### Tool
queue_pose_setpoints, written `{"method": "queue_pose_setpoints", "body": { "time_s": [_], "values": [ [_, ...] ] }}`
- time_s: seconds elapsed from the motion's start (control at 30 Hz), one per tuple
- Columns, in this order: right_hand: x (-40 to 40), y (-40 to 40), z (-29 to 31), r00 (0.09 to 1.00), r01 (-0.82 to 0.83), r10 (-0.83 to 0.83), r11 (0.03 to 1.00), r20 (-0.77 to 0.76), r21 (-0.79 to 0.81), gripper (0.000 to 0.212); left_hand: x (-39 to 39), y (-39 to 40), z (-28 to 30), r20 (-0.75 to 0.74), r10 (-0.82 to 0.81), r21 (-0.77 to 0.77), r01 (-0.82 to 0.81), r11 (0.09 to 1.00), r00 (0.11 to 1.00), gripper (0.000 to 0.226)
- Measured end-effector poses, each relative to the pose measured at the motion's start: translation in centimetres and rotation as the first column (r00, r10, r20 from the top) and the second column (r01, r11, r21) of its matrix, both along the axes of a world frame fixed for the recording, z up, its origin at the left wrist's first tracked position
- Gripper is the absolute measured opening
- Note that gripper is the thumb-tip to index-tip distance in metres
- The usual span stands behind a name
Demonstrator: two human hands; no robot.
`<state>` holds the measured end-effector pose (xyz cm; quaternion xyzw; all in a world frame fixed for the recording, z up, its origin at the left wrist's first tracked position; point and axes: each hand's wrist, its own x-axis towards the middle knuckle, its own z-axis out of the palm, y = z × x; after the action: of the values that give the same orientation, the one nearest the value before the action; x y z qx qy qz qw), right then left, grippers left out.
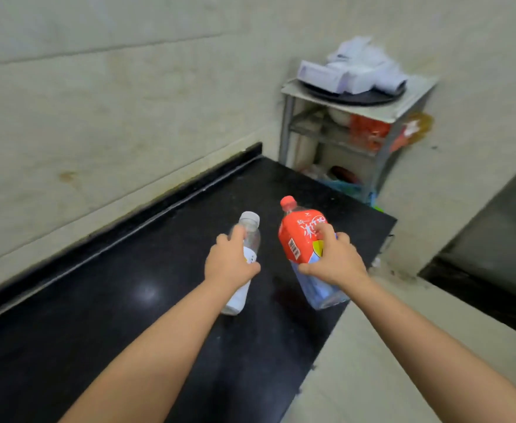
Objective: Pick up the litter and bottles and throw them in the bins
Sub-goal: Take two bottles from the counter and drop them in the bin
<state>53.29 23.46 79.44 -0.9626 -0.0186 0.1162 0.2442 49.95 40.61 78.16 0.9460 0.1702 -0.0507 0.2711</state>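
My left hand (231,261) is wrapped around a small clear bottle (250,230) with a white cap and a white label. It tilts away from me above the black counter (128,300). My right hand (333,257) grips a bigger clear bottle (299,236) with a red cap and a red label, also tilted, over the counter's right side. The fingers cover the middle of each bottle. No bin is in view.
A metal shelf rack (357,117) stands at the counter's far end, with white packets on a dark tray on top and red and blue items on its lower shelves. A tiled wall runs along the left. Pale floor lies to the right, and a dark surface (494,239) beyond it.
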Motion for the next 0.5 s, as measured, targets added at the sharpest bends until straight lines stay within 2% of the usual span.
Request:
{"method": "queue_pose_setpoints", "body": {
  "time_s": [0.1,0.2,0.33,0.5],
  "values": [
    [0.0,-11.2,1.9,0.977,0.205,-0.206,0.979,0.057,0.014,0.089,3.6,-10.8,1.2,0.045,-0.233,0.040,0.232,0.972,0.971,0.055],
    [-1.7,-23.3,2.9,0.912,0.401,-0.401,0.916,0.091,0.019,0.089,5.6,-23.0,1.8,0.085,-0.442,0.113,0.432,0.895,0.893,0.054],
    [-5.7,-39.1,3.5,0.800,0.585,-0.571,0.811,0.183,-0.029,0.085,6.1,-40.2,2.1,0.127,-0.670,0.274,0.623,0.733,0.732,0.047],
    [-11.2,-55.0,2.9,0.683,0.726,-0.696,0.678,0.222,-0.110,0.085,3.8,-59.1,1.6,0.062,-0.858,0.360,0.790,0.496,0.510,0.052]
  ]
}}
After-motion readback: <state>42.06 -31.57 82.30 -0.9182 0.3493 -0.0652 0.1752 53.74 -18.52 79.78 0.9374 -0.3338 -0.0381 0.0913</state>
